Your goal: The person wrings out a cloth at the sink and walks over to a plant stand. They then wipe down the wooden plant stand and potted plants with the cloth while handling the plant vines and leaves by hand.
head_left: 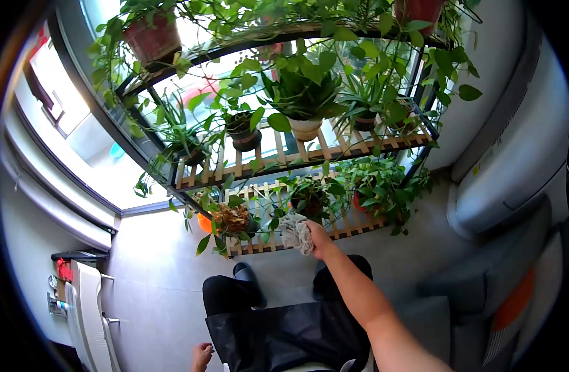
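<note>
A crumpled grey-white cloth is bunched in my right hand, with the fingers closed around it. This hand reaches out in front of the lower wooden slatted shelf, near a potted leafy plant. Down at the lower left, beside my dark apron, is my left hand. Its fingers look loosely curled, and no object shows in them. A pot with dry brown leaves stands on the lower shelf, left of the cloth.
Several potted plants line the middle shelf, among them a white pot. Trailing vines hang from the top tier with a red pot. At right are a grey sofa and a tall pale appliance; at left, a white folded item.
</note>
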The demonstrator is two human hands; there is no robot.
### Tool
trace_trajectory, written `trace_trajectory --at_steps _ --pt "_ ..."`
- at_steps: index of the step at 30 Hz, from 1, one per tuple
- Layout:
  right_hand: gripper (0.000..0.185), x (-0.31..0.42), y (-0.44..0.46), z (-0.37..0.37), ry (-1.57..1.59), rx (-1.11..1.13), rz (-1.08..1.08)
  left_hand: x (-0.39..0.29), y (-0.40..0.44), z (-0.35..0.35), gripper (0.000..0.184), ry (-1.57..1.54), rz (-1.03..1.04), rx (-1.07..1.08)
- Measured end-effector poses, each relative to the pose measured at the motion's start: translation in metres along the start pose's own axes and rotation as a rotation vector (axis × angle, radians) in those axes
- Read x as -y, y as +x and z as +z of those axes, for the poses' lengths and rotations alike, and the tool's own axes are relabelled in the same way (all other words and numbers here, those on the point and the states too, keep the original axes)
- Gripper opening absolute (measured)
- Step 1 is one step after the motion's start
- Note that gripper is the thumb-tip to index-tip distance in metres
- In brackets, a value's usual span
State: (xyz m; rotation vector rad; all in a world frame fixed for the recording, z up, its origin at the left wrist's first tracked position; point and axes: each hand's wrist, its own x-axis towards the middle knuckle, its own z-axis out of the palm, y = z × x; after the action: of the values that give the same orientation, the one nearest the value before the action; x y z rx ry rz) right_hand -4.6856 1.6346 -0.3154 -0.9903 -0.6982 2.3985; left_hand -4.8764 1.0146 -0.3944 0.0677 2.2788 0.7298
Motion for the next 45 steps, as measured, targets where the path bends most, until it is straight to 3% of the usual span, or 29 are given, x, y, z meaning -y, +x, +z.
trace_trajectory --at_steps 5,14,16,22,32,36,39,41,42,45 --pt "0.025 -0.002 0.002 -0.001 0.036 0.006 0.031 0.006 -0.004 0.008 0.027 -0.084 -0.005 0.000" --pt "0.038 0.004 -0.003 -0.015 -0.036 0.012 0.008 0.024 -0.011 0.013 0.032 -0.194 -0.056 0.039" --pt "0.042 0.014 -0.015 -0.004 -0.028 0.021 0.015 -0.017 -0.042 0.009 0.033 -0.206 -0.091 0.028" --pt "0.048 0.009 0.001 -0.014 0.026 0.162 0.013 0.006 -0.055 0.016 0.031 -0.261 -0.120 0.022" --pt "0.050 0.033 -0.045 0.021 0.004 0.144 -0.039 0.030 -0.073 0.025 0.029 -0.318 -0.231 0.002" --pt "0.052 0.031 -0.038 0.019 -0.010 0.251 -0.034 0.038 -0.063 0.031 0.028 -0.374 -0.213 -0.014" --pt "0.053 0.031 -0.040 0.019 -0.038 0.265 -0.055 0.036 -0.050 0.034 0.021 -0.405 -0.164 -0.141" --pt "0.054 0.028 -0.037 0.012 0.013 0.345 -0.054 0.036 -0.040 0.033 0.015 -0.517 -0.088 -0.351" --pt "0.054 0.028 -0.042 0.009 0.019 0.324 -0.068 0.032 -0.035 0.030 0.015 -0.504 -0.080 -0.330" --pt "0.054 0.049 -0.055 -0.004 0.081 0.232 -0.047 -0.012 -0.029 0.022 0.015 -0.887 -0.100 -0.417"
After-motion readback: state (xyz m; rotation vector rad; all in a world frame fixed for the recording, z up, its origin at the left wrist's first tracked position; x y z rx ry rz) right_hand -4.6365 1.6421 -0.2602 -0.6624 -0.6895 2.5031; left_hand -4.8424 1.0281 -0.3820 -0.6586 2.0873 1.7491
